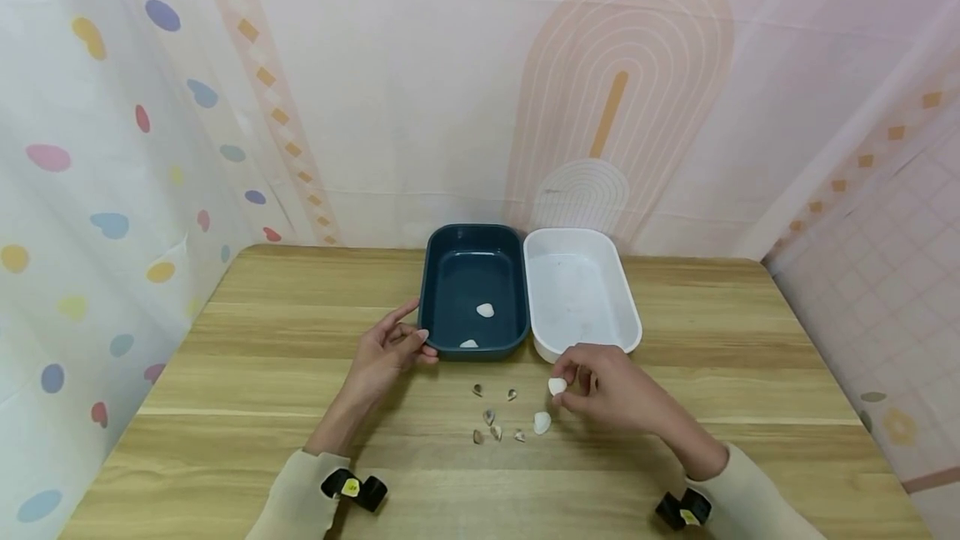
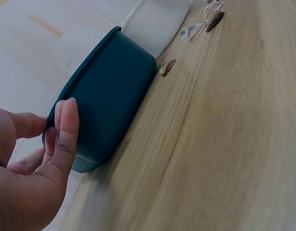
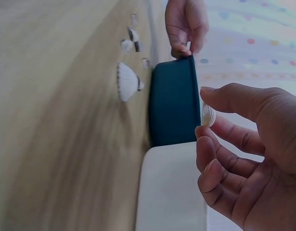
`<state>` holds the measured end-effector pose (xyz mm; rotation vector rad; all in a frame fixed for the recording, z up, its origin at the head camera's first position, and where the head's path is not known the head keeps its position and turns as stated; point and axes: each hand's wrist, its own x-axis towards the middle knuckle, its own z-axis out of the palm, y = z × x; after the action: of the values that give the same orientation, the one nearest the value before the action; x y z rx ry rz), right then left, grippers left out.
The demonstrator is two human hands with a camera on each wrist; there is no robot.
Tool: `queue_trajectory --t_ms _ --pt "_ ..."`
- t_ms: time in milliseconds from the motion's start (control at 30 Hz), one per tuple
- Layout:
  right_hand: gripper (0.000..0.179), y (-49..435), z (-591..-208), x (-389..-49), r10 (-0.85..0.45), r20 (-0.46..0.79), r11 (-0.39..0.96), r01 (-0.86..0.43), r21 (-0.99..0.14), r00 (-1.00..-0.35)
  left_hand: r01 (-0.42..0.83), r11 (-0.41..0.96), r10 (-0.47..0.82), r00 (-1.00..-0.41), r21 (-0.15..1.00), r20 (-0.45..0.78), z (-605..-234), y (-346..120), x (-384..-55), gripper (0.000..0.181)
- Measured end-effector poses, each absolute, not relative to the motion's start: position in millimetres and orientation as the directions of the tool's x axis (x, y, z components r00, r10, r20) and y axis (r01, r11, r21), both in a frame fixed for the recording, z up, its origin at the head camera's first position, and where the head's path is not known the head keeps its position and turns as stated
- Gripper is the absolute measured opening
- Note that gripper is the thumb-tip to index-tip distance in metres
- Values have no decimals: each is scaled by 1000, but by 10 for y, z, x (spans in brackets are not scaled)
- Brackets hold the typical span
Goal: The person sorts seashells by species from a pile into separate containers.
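Note:
My left hand (image 1: 384, 354) pinches the near left corner of a dark teal tray (image 1: 476, 277); in the left wrist view the thumb lies on the rim and fingers press the outer wall. Two white seashells (image 1: 485, 310) lie inside that tray. Between thumb and fingertips, my right hand (image 1: 613, 387) holds another white seashell (image 3: 208, 115), raised just in front of the white tray (image 1: 576, 294). Below it on the table rests one more white seashell (image 1: 542, 422). Several small brownish seashells (image 1: 489, 417) are scattered to its left.
Both trays stand side by side at the back of the wooden table (image 1: 300, 298), near a patterned curtain (image 1: 420, 107). Black wrist cameras (image 1: 354, 488) sit on both sleeves. Another curtain (image 1: 97, 215) hangs along the left side.

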<state>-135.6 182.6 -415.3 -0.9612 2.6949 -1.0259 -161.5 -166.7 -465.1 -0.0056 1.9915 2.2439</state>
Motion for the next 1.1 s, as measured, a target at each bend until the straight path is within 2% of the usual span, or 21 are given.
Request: queue_trajectory --t_ms 600,1100 --pt "19 1617 -3884 -1682 -556 172 582 -529 -618 -813 -111 -91 108 -989 990 -101 -4636 -1663 -1607 58" --pt "19 1417 -3679 -1939 -588 162 581 -552 -598 -793 -106 -98 119 -988 990 -95 -4642 -1640 -1642 58"
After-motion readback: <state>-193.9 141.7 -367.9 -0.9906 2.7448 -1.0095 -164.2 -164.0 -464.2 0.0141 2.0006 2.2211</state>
